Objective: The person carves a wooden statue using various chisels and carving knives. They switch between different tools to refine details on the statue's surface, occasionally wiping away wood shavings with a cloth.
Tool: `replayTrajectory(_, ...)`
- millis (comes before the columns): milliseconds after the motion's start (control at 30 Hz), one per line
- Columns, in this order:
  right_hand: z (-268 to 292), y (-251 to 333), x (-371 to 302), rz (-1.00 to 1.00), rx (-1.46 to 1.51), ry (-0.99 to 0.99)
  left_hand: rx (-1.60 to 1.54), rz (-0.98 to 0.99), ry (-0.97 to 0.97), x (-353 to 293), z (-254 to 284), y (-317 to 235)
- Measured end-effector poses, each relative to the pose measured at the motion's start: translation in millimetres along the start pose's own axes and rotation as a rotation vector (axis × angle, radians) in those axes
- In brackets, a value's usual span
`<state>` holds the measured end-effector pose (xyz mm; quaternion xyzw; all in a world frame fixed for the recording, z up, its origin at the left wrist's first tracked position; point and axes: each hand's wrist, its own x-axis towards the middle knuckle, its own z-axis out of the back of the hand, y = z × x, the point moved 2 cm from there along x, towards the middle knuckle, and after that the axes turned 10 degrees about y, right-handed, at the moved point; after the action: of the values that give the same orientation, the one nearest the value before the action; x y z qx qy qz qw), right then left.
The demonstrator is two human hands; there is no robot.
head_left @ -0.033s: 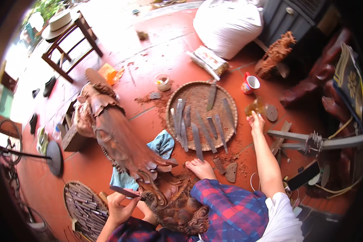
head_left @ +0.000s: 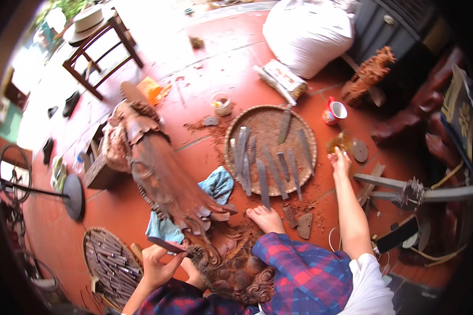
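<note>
My left hand [head_left: 158, 269] is closed round a dark flat blade [head_left: 166, 245], held over the lower end of a carved wooden statue [head_left: 165, 168]. The statue leans across the floor, its knotted base [head_left: 236, 268] beside my legs. At the right, my right hand [head_left: 340, 161] is stretched out to an amber glass bowl [head_left: 341, 142], fingers bunched at its near rim; whether they grip something cannot be made out. A grey round stone [head_left: 359, 151] lies beside that bowl. Left of my right hand, a round woven tray [head_left: 231, 116] holds several flat steel blades [head_left: 273, 170].
A basket of many carving tools [head_left: 110, 268] stands at lower left. Blue cloths [head_left: 218, 185] lie by the statue. My bare foot [head_left: 266, 218] touches the tray's near side. A red-and-white mug [head_left: 335, 111], metal bars [head_left: 431, 194] and a phone [head_left: 398, 234] are at right.
The whole view has shifted slightly, so things sit a little farther right. Both hands keep nearly the same pose, the left on the blade and the right at the amber bowl.
</note>
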<state>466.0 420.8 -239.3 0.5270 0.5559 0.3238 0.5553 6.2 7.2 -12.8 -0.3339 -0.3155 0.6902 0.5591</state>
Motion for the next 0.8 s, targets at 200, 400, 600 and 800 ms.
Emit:
replayTrajectory(200, 4, -25, -18, 0.016, 0.069, 0.025, 0.003, -0.045, 0.025, 4, 22, 4)
replayTrajectory(400, -44, -1, -60, -0.059, -0.074, 0.083, 0.038, -0.117, -0.078, -7, 49, -1)
replayTrajectory(600, -276, 143, -210, 0.289, -0.267, 1.165, 0.161, -0.197, 0.042, 58, 118, -37)
replayTrajectory(800, -442, 178, -353, 0.354, -0.143, 1.677, 0.144, -0.163, -0.061, 72, 128, -32)
